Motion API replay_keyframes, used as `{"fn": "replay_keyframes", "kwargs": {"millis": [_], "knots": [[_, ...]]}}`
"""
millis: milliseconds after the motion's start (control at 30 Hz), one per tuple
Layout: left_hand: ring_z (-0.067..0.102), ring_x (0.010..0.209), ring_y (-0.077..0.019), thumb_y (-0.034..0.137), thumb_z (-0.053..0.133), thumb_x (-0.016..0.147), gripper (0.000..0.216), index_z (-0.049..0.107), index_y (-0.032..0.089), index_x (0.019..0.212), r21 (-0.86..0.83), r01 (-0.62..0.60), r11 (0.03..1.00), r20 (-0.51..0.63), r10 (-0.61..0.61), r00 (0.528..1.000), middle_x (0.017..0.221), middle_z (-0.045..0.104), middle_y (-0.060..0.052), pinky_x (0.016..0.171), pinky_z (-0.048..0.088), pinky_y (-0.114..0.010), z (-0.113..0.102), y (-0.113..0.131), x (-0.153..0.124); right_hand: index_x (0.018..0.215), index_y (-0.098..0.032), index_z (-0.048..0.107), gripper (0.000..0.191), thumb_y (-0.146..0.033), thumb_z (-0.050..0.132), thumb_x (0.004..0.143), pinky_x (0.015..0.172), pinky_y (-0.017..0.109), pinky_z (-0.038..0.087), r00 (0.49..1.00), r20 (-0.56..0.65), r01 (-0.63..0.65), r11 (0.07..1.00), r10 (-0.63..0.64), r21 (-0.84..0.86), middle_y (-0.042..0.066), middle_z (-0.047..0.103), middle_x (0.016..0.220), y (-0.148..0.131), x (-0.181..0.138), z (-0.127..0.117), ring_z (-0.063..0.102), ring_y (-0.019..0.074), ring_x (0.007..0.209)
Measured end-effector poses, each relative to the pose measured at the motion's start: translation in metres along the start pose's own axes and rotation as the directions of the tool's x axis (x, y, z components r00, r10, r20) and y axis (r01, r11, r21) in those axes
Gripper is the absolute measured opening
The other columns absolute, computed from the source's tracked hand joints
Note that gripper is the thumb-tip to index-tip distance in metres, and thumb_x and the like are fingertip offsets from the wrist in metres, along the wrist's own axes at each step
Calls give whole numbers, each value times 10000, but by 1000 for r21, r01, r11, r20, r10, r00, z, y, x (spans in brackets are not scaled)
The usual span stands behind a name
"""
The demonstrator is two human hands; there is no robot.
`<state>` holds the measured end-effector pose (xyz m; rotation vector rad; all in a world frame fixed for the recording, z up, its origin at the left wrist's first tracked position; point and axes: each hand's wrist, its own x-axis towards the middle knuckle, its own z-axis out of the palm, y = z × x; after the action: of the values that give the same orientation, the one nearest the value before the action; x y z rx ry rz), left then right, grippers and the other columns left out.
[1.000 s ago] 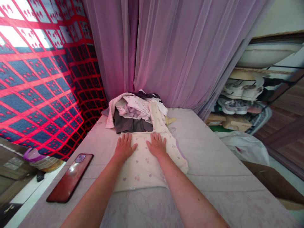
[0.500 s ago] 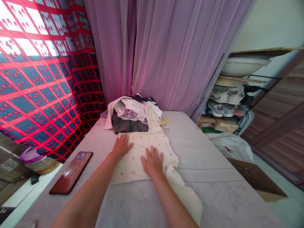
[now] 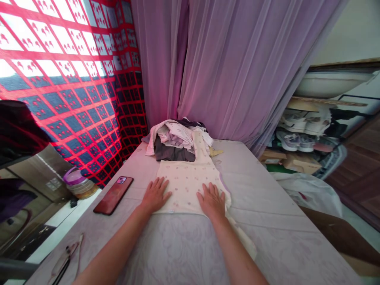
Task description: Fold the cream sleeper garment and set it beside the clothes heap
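Observation:
A cream garment [image 3: 181, 186] with small printed motifs lies spread on the table [image 3: 264, 206]. My left hand [image 3: 155, 194] rests flat on its left edge, fingers stretched out. On its right side lies my right hand [image 3: 211, 199], palm down with the fingers apart. One strip of the garment runs up onto a clothes pile, and another part trails out beneath my right forearm. The pile of clothes [image 3: 175, 136], white, pink and dark, sits just beyond. Both palms are hidden against the cloth.
A red phone [image 3: 113, 196] lies to the left, and glasses [image 3: 63, 259] are near the front left. Purple curtains [image 3: 231, 71] hang behind the table. At the right are shelved shoes [image 3: 295, 141] and an open cardboard box [image 3: 341, 233]. A lidded tub [image 3: 78, 183] stands at left.
My left hand has slid nearer me along the garment's left side. My right hand has shifted toward its right edge. The view has swung left, bringing the glasses in.

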<state>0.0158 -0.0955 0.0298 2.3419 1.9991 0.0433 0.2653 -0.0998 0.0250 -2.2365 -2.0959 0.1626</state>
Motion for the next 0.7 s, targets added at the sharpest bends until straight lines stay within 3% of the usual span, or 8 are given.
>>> {"fn": "replay_keyframes", "kwargs": {"millis": [133, 367, 533, 700], "knots": [[244, 1406, -288, 501, 314, 929, 563, 391, 225, 1413, 16, 45, 999, 24, -46, 999, 1520, 315, -88, 1116, 189, -529, -5, 11, -4, 1436, -254, 348, 571, -505, 267, 930, 1085, 552, 128, 1000, -9, 8, 1000, -8, -16, 93, 266, 1530, -2, -1, -1, 174, 267, 1397], [240, 1410, -263, 528, 285, 930, 603, 363, 206, 1433, -35, -38, 999, -43, 36, 998, 1527, 303, -78, 1132, 185, -460, 9, 32, -23, 1436, -230, 353, 562, -472, 251, 939, 1087, 564, 107, 1000, -25, 16, 1000, -16, -9, 111, 285, 1520, -13, -9, -8, 192, 275, 1392], [220, 1415, -277, 628, 282, 894, 695, 355, 201, 1439, -31, -64, 997, -76, 62, 995, 1528, 296, -98, 1136, 157, -468, 16, 28, -25, 1476, -268, 267, 602, -525, 250, 932, 1114, 524, 16, 970, 43, 236, 970, -239, 66, 71, 163, 1570, -43, -28, 2, 91, 242, 1432], [209, 1418, -289, 673, 303, 864, 760, 334, 185, 1446, -56, -100, 993, -30, 98, 995, 1535, 274, -113, 1133, 165, -469, 11, 28, -23, 1481, -266, 252, 606, -521, 250, 931, 1112, 535, 11, 962, 95, 245, 964, -255, 102, 71, 139, 1575, -49, -33, 10, 76, 237, 1437]]}}
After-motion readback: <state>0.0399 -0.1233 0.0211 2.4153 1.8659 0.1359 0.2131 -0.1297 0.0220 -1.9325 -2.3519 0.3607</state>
